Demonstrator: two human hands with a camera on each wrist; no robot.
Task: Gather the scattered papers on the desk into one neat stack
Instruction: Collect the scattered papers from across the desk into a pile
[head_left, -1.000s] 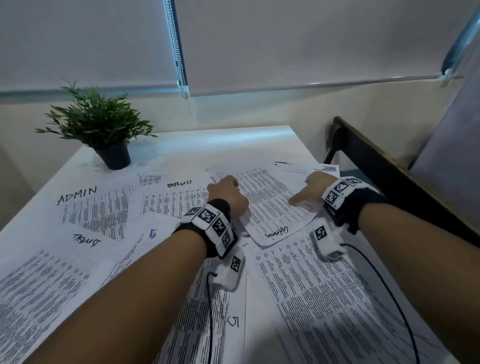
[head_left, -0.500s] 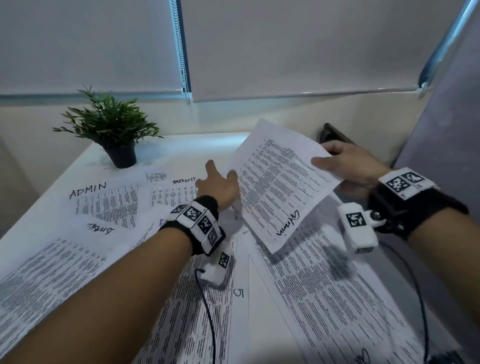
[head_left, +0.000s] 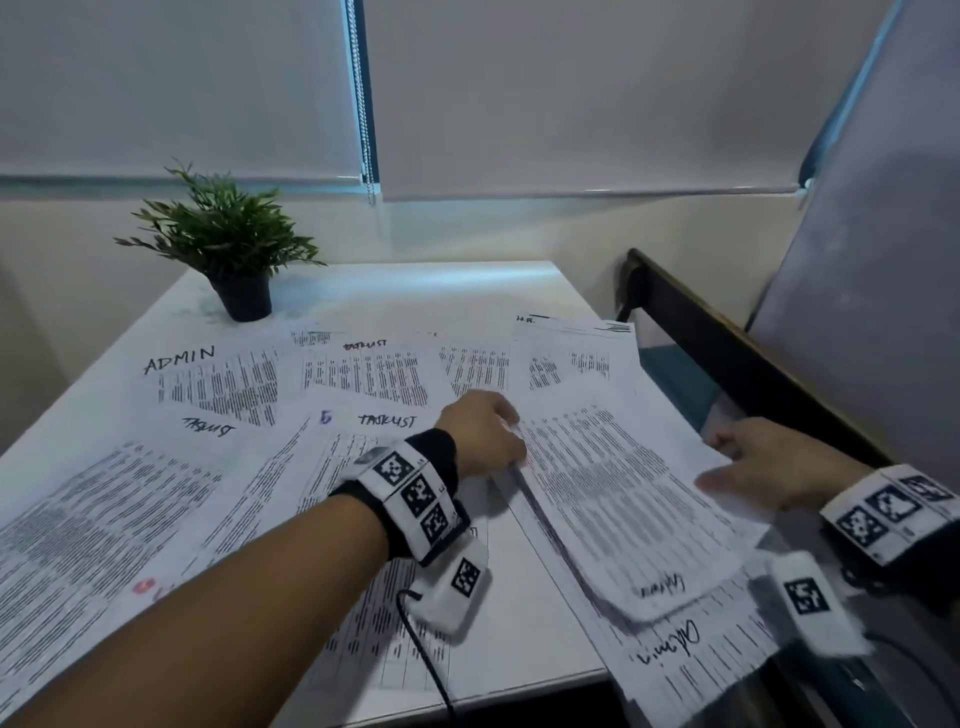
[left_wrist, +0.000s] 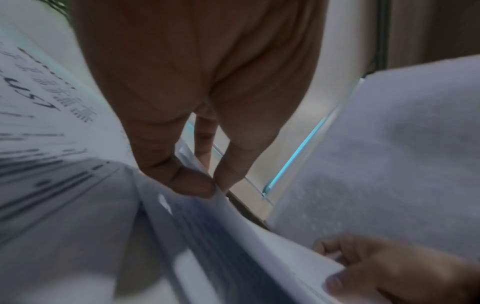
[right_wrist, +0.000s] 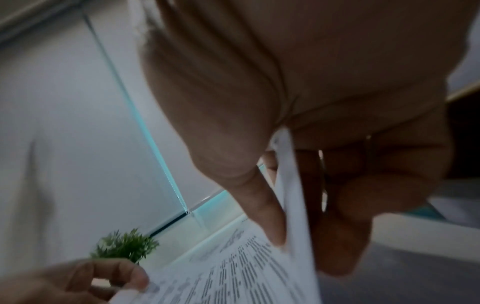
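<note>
Printed sheets lie scattered across the white desk. One sheet with a handwritten word at its near end hovers just above another sheet marked "Admin" at the desk's right edge. My left hand pinches its left edge between thumb and fingers. My right hand grips its right edge, thumb on top and fingers below. Sheets marked "ADMIN" and "TASKLIST" lie flat farther left.
A small potted plant stands at the desk's far left. A dark wooden rail runs along the right beside the desk. Window blinds fill the back wall. More sheets overlap at the near left.
The sheet that was raised and tilted in the air has come down toward the desk's right side. My left hand has taken hold of its left edge; my right hand has moved right and lower.
</note>
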